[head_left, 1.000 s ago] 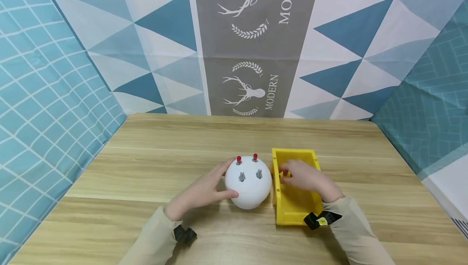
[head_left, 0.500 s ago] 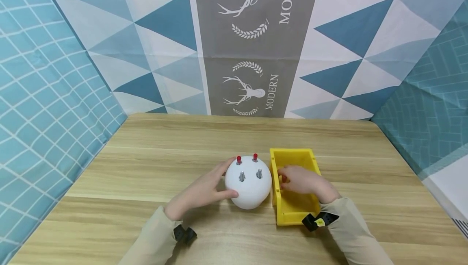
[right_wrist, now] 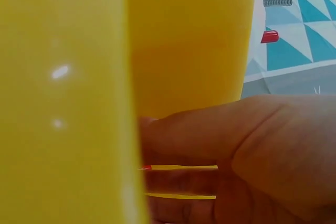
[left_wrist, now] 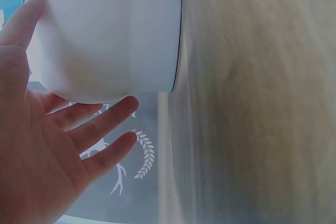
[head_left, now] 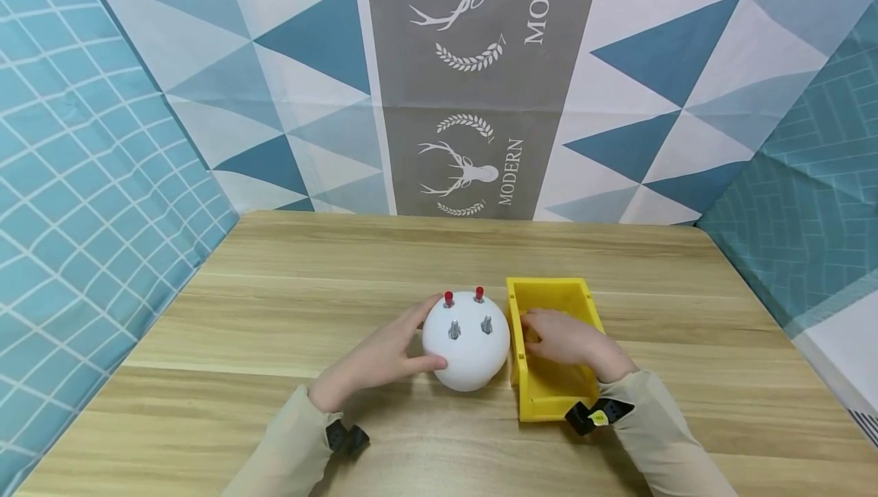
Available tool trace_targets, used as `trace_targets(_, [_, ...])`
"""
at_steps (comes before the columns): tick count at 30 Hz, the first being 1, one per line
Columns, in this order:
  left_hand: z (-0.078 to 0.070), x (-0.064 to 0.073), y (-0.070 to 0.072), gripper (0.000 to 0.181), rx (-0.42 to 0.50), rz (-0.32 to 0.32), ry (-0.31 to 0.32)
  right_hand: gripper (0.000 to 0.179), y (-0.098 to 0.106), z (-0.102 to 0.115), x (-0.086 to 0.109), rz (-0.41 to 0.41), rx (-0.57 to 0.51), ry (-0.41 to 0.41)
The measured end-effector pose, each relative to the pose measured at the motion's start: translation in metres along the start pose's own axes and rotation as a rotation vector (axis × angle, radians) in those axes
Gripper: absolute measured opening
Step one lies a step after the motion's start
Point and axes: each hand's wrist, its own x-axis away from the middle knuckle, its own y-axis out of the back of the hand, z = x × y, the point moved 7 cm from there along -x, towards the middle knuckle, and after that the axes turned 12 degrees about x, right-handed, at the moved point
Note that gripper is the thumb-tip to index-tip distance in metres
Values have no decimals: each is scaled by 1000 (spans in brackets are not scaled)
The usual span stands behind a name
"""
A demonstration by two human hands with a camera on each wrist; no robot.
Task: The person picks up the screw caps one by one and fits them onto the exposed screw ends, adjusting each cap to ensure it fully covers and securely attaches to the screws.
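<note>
A white dome [head_left: 466, 360] stands on the table with two bare threaded bolts [head_left: 454, 330] and two red-capped ones [head_left: 449, 299] on its upper side. My left hand [head_left: 384, 356] holds its left side, thumb in front and fingers behind. In the left wrist view, thumb and fingers spread round the dome [left_wrist: 105, 35]. My right hand [head_left: 565, 341] reaches down into a yellow bin [head_left: 557, 410], its fingertips largely hidden by the wall. Between thumb and forefinger a sliver of a small red cap [right_wrist: 146, 168] shows in the right wrist view.
The bin stands close against the right of the dome on a wood-grain table [head_left: 288, 283]. A patterned cloth [head_left: 329, 139] with deer prints hangs behind the table, and blue tiled cloth [head_left: 89, 177] lines the left side.
My right hand has shifted slightly left and lower in the bin, and the red showing at its fingers is now hidden in the head view. The bin moved slightly left; the left hand stays put.
</note>
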Motion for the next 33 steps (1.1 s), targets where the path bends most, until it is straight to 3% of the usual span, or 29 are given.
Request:
trace_targets(10, [-1,0,1,93,-7,-1,0,9,-3,0,-2,-2,-16,8])
trace_targets(19, [-2,0,1,93,-14,0,-5,10,-7,2,-2,21,-37,-3])
trace_targets(33, [-1,0,0,93,-4,9,-13,9,-13,6,-2,-40,0,-62])
